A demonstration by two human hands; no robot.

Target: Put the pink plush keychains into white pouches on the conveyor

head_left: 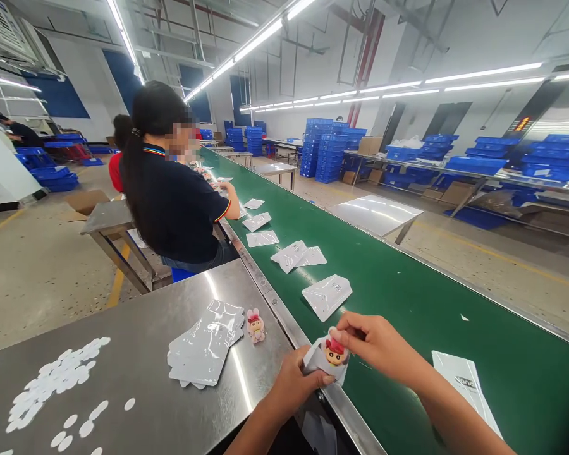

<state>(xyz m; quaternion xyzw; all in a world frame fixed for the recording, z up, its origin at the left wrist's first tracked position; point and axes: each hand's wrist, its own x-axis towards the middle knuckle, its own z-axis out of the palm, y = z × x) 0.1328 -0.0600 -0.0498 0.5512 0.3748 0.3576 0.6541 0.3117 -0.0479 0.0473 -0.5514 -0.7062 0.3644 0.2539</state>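
Both forearms run off the bottom edge. A long green conveyor belt (408, 297) crosses a lit hall beside a steel table (137, 379) – pouches on each. At the belt's edge, the left hand (291, 385) pinches a small white pouch (320, 361); the right hand (377, 344) pinches a red-haired figurine (334, 352) half inside it.

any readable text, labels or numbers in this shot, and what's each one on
"and": partial dark print, cut off, on the white pouch lying on the green belt right of the hands.
Small dark code-like marks on the pouch farther up the belt: too small to read.
Orange lit sign on the far wall: blurred, unreadable.
Pouch with the figure in the left hand and right hand: no readable text.
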